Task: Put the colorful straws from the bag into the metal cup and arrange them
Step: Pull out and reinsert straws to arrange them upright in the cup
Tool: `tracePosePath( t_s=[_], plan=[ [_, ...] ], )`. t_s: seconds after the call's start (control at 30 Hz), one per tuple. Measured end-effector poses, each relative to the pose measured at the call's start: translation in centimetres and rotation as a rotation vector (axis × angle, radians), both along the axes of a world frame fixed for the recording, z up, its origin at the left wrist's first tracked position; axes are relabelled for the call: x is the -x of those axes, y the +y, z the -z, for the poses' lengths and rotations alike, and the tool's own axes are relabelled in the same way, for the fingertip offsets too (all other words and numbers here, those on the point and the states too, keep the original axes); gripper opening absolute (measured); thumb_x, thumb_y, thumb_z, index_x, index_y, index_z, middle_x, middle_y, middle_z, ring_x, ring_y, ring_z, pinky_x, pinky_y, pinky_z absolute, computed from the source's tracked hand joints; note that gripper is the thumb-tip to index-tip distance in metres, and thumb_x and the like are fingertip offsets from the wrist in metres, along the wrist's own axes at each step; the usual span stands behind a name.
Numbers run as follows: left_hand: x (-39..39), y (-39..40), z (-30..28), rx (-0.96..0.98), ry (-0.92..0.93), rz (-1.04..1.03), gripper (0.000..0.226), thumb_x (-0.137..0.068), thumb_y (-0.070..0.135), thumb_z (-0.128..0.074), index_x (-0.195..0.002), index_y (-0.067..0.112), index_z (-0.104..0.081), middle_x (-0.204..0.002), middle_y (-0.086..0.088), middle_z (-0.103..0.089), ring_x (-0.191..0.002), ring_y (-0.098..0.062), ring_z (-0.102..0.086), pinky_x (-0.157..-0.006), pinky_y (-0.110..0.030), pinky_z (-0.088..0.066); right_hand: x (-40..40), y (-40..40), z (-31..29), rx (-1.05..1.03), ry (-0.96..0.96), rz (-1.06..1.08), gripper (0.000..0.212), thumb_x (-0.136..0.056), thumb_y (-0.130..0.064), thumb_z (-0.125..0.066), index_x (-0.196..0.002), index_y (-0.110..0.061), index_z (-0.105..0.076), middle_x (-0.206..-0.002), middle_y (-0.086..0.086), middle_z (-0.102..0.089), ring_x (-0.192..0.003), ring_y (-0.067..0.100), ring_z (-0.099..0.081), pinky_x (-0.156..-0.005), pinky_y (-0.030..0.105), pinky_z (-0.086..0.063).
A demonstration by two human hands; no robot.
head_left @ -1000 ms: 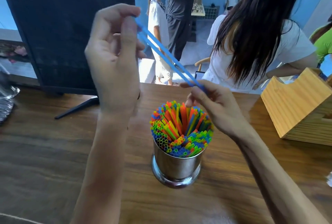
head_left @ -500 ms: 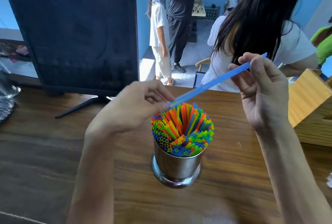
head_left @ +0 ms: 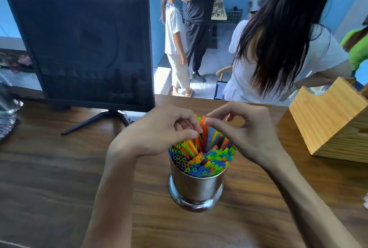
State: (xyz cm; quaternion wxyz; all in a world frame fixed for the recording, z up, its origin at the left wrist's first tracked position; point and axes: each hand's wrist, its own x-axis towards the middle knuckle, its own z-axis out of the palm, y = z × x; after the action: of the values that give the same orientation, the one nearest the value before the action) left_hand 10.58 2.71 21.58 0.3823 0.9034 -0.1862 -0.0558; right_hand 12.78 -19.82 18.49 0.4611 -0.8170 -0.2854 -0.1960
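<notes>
i have both hands over the metal cup point(head_left: 196, 183), which stands at about 6 o'clock from the middle of the view, on the wooden worktop point(head_left: 49, 178). the colorful straws point(head_left: 201, 154) fill it nearly to the rim, open ends up, a few orange and yellow ones poking higher at the far side.

my left hand point(head_left: 159, 130) comes in from 9 o'clock of the cup, its grip curled, thumb and fingertips closing on the tall straws near the middle of the bundle. my right hand point(head_left: 245, 130) comes in from 3 o'clock, thumb and forefinger pinched together at the top of an orange straw; i cannot tell for sure whether it has hold of one or only touches it. no bag is in view.

as i judge it, this is the arranging stage. the risks: the cup is packed tight, so pushing a tall straw down could kink it or lift its neighbours; a sideways tug from either hand could tip the cup, since neither hand steadies it. the monitor point(head_left: 83, 48) at 10 o'clock and the wooden box point(head_left: 334, 120) at 3 o'clock are well apart.
</notes>
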Motion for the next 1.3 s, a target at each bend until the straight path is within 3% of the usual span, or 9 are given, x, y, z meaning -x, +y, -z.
tracePosePath(
  t_s=[0.13, 0.3, 0.47, 0.57, 0.63, 0.73, 0.87, 1.03, 1.3],
  plan=[
    [0.0, 0.2, 0.1, -0.025, -0.059, -0.059, 0.006, -0.095, 0.034, -0.07, -0.093, 0.038, -0.074, -0.081, 0.02, -0.068, -0.079, 0.002, -0.062, -0.07, -0.016, -0.051, 0.5, 0.3, 0.1, 0.193, 0.042, -0.065, 0.032, -0.081, -0.053, -0.072, -0.081, -0.023, -0.083, -0.081, -0.017, -0.069, -0.093, 0.008, -0.059, -0.078, 0.027, -0.048],
    [-0.3, -0.3, 0.5, 0.089, -0.147, -0.138, 0.01, -0.092, 0.028, -0.074, -0.088, 0.037, -0.074, -0.074, 0.029, -0.064, -0.071, 0.006, -0.059, -0.065, -0.009, -0.044, 0.1, 0.0, 0.4, 0.163, 0.15, -0.164, 0.028, -0.088, -0.051, -0.068, -0.083, -0.027, -0.083, -0.09, -0.015, -0.069, -0.101, 0.011, -0.059, -0.084, 0.025, -0.046],
    [-0.7, 0.0, 1.2, 0.117, -0.178, -0.218, 0.019, -0.095, 0.032, -0.069, -0.108, 0.046, -0.07, -0.111, 0.024, -0.067, -0.109, 0.004, -0.058, -0.087, -0.02, -0.049, -1.3, -1.0, 0.8, 0.05, 0.194, -0.073, 0.037, -0.091, -0.04, -0.07, -0.128, -0.035, -0.067, -0.124, -0.016, -0.06, -0.121, 0.001, -0.055, -0.095, 0.018, -0.046],
    [-0.7, 0.2, 1.4, -0.004, -0.055, -0.146, 0.031, -0.098, 0.036, -0.066, -0.127, 0.047, -0.064, -0.127, 0.017, -0.064, -0.119, -0.001, -0.057, -0.099, -0.034, -0.053, -2.2, -1.4, 1.7, 0.094, 0.444, -0.142, 0.046, -0.098, -0.035, -0.065, -0.142, -0.037, -0.054, -0.133, -0.018, -0.06, -0.121, -0.003, -0.058, -0.103, 0.024, -0.051],
    [-0.7, 0.1, 1.5, -0.066, -0.012, -0.123, 0.033, -0.098, 0.035, -0.066, -0.13, 0.044, -0.064, -0.124, 0.014, -0.065, -0.114, -0.005, -0.061, -0.097, -0.039, -0.056, -2.4, -1.4, 2.4, 0.03, 0.582, -0.227, 0.034, -0.101, -0.032, -0.058, -0.135, -0.028, -0.063, -0.123, -0.007, -0.072, -0.112, 0.007, -0.069, -0.095, 0.032, -0.058],
    [-0.8, 0.1, 1.6, -0.052, -0.031, -0.136, 0.029, -0.098, 0.033, -0.067, -0.125, 0.042, -0.069, -0.117, 0.016, -0.069, -0.106, -0.004, -0.065, -0.093, -0.036, -0.058, -2.6, -1.2, 3.0, -0.094, 0.627, -0.261, 0.029, -0.102, -0.032, -0.056, -0.124, -0.023, -0.071, -0.113, -0.002, -0.077, -0.105, 0.012, -0.073, -0.084, 0.024, -0.058],
    [-1.3, 0.3, 2.3, 0.064, -0.068, -0.217, 0.023, -0.098, 0.034, -0.065, -0.119, 0.044, -0.07, -0.109, 0.019, -0.07, -0.096, 0.005, -0.067, -0.083, -0.02, -0.058, -2.7, -1.1, 3.4, -0.219, 0.677, -0.214, 0.025, -0.103, -0.038, -0.056, -0.112, -0.031, -0.078, -0.11, -0.003, -0.078, -0.103, 0.012, -0.073, -0.081, 0.021, -0.056],
    [-1.8, 0.6, 3.3, 0.106, -0.096, -0.315, 0.016, -0.097, 0.027, -0.069, -0.099, 0.038, -0.079, -0.087, 0.016, -0.077, -0.086, 0.005, -0.071, -0.074, -0.018, -0.06, -3.3, -0.7, 3.9, -0.295, 0.821, -0.161, 0.024, -0.1, -0.036, -0.059, -0.104, -0.026, -0.08, -0.11, 0.013, -0.076, -0.1, 0.036, -0.065, -0.105, 0.057, -0.048],
    [-2.4, 0.2, 4.4, 0.216, -0.105, -0.397, 0.011, -0.098, 0.035, -0.068, -0.098, 0.042, -0.076, -0.088, 0.015, -0.074, -0.087, -0.002, -0.07, -0.072, -0.021, -0.057, -3.8, 0.0, 3.9, -0.367, 0.913, -0.155, 0.019, -0.097, -0.026, -0.063, -0.096, -0.019, -0.081, -0.101, 0.009, -0.078, -0.091, 0.021, -0.069, -0.092, 0.041, -0.054]
  ],
)
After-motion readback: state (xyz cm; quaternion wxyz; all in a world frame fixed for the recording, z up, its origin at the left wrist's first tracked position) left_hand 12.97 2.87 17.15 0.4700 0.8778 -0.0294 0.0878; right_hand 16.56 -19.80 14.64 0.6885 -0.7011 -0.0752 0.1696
